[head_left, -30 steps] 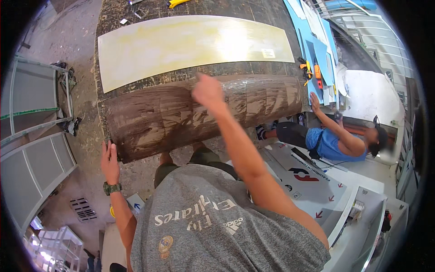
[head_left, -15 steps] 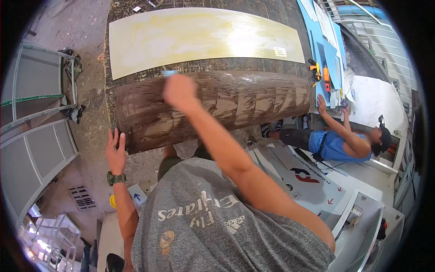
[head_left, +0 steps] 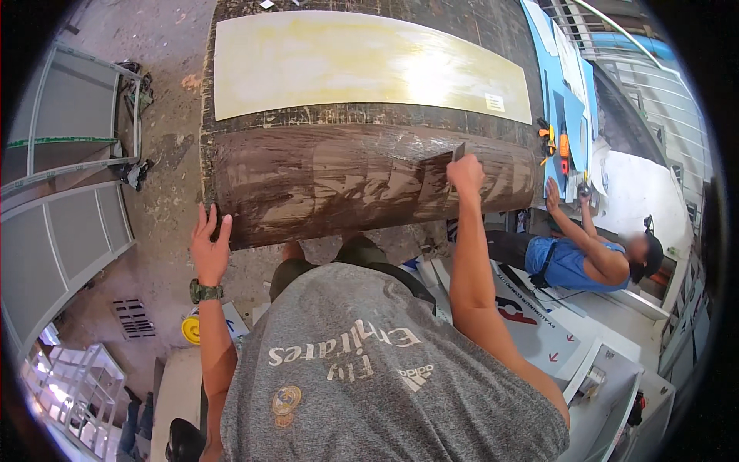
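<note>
A long brown panel (head_left: 362,181) lies along the near side of a dark, worn worktable (head_left: 493,42), its surface covered in streaky, wet-looking smears. My right hand (head_left: 466,177) is closed round a small flat spreader (head_left: 459,152), whose blade sticks up past my fingers near the panel's right end. At the panel's near left corner rests my left hand (head_left: 211,250), fingers stretched and thumb apart, holding nothing. Beyond the panel lies a pale yellow sheet (head_left: 331,65) with a small white label (head_left: 494,102).
Blue and white sheet pieces (head_left: 566,100) lie at the table's right end, beside an orange-handled tool (head_left: 564,154). A co-worker in blue (head_left: 581,258) reaches in there. Metal-framed panels (head_left: 73,131) stand at the left; grey boards (head_left: 531,316) lie behind me on the right.
My right hand has swept the spreader from the panel's left part to its right end. My left hand stays at the near left corner. The whole view has shifted slightly.
</note>
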{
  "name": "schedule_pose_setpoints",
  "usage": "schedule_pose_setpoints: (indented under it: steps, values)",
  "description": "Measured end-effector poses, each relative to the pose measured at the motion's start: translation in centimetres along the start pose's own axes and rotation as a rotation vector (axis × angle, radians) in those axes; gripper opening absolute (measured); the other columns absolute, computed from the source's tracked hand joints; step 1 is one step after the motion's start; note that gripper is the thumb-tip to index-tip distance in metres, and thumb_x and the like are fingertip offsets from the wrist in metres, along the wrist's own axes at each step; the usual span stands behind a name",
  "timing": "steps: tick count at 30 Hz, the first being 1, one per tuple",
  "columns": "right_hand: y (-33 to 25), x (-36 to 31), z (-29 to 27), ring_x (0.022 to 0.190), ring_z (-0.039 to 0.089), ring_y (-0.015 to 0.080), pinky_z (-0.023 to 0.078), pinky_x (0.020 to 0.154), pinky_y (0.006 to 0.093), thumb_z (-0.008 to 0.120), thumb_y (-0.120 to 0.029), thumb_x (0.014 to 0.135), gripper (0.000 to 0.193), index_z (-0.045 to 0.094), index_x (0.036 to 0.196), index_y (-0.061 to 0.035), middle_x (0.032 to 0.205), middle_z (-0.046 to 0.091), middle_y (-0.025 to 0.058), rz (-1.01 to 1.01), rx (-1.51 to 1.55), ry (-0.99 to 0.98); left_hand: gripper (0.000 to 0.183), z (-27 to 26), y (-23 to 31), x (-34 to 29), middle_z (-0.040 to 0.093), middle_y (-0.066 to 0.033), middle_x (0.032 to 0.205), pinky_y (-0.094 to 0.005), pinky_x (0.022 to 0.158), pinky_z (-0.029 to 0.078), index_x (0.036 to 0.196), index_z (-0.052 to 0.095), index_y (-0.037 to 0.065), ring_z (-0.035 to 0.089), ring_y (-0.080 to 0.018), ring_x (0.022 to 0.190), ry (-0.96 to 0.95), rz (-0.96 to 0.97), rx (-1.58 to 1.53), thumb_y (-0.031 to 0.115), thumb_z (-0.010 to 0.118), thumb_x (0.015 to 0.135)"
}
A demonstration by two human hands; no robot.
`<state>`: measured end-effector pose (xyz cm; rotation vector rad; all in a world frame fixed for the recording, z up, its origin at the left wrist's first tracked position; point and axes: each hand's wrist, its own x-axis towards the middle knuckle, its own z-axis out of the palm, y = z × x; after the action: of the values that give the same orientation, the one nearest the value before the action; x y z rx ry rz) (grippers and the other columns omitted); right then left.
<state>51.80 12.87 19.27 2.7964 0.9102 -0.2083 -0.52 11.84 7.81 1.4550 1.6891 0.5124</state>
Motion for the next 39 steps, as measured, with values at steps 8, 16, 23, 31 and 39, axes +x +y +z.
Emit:
schedule_pose_setpoints:
  steps: [8,16,23,31,39]
  values:
    - [-24.8,-15.6,5.2,0.06,0.068,0.0362,0.054,0.053,0.0468,0.06,-0.012,0.077,0.02,0.07,0.09,-0.0014,0.072,0.07,0.0176,-0.933,0.2,-0.165,0.057,0.7,1.5,0.5,0.042,-0.0177,0.16,-0.0381,0.114,0.038,0.142,0.06,0.005,0.048,-0.0327,0.14,-0.008,-0.004,0.05,0.041,0.065,0.099]
    - [-5.4,-3.9,0.1,0.069,0.066,0.0221,0.054,0.057,0.0324,0.065,-0.022,0.087,0.04,0.067,0.123,-0.0062,0.081,0.069,0.0096,-0.496,0.133,0.024,0.058,-0.2,0.0,-0.6,0.038,-0.0163,0.162,-0.0399,0.116,0.036,0.145,0.057,0.006,0.043,-0.0316,0.144,-0.018,-0.004,0.114,0.042,0.064,0.1]
    - [17.0,8.5,3.9,0.094,0.068,0.0447,0.053,0.078,0.0509,0.056,-0.019,0.087,0.035,0.073,0.118,-0.0135,0.106,0.074,0.0193,0.009,0.088,0.091,0.059,0.7,1.6,0.1,0.035,-0.0177,0.164,-0.0395,0.116,0.036,0.147,0.055,0.007,0.042,-0.0315,0.145,-0.042,0.016,0.104,0.041,0.064,0.1]
    - [-7.3,-10.2,8.0,0.068,0.067,0.0378,0.052,0.059,0.0469,0.06,-0.007,0.077,0.027,0.067,0.103,-0.0062,0.083,0.07,0.0155,-0.613,0.082,0.069,0.061,1.4,1.8,0.2,0.032,-0.0197,0.165,-0.039,0.116,0.035,0.148,0.053,0.005,0.039,-0.0317,0.148,-0.056,0.014,0.078,0.04,0.066,0.1]
    - [6.6,-3.6,2.4,0.086,0.071,0.0379,0.056,0.072,0.0441,0.06,-0.007,0.08,0.051,0.064,0.131,-0.0068,0.098,0.075,0.0172,-0.17,0.09,0.078,0.065,0.8,1.4,-0.7,0.029,-0.0193,0.166,-0.0377,0.117,0.033,0.151,0.048,0.004,0.036,-0.0309,0.149,-0.072,-0.009,0.113,0.042,0.063,0.101]
